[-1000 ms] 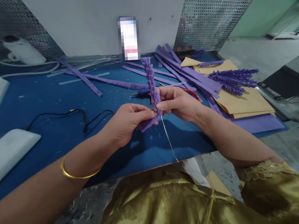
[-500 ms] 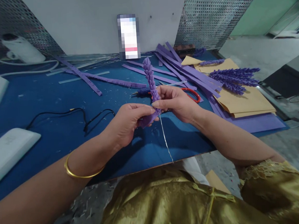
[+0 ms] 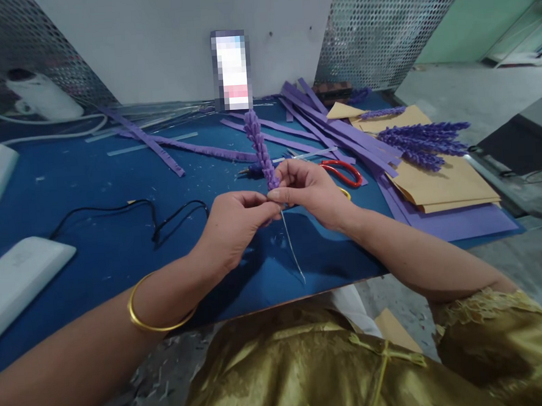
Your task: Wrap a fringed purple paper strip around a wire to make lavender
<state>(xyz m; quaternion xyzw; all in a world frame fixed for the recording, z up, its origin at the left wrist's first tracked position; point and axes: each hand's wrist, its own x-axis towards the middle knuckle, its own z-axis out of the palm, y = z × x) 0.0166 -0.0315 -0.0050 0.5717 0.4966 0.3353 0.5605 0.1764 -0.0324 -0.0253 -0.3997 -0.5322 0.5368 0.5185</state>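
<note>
A purple paper lavender flower [image 3: 259, 143] stands almost upright over the blue table, its tip leaning left. My right hand [image 3: 314, 191] is closed on its lower end, thumb and fingers pinched together. From the left, my left hand [image 3: 231, 230] pinches the same base, and the fingertips of both hands meet there. What lies between the fingers is hidden. Below them a thin wire stem [image 3: 292, 244] hangs down towards the table's front edge. Behind my right hand lie red-handled scissors [image 3: 342, 173], and a blue-handled tool [image 3: 253, 170] lies behind the flower.
Purple paper strips [image 3: 334, 122] are heaped at the back right. Finished lavender flowers [image 3: 423, 141] rest on brown paper [image 3: 448, 183]. A phone [image 3: 232, 70] leans against the back panel. On the left are a black cable [image 3: 101, 204], a white device [image 3: 28, 279] and a white glue-gun-like object [image 3: 44, 97].
The flower and both hands have shifted slightly left, and the flower now tilts more to the left. The purple strip end that showed under my left fingers is no longer visible.
</note>
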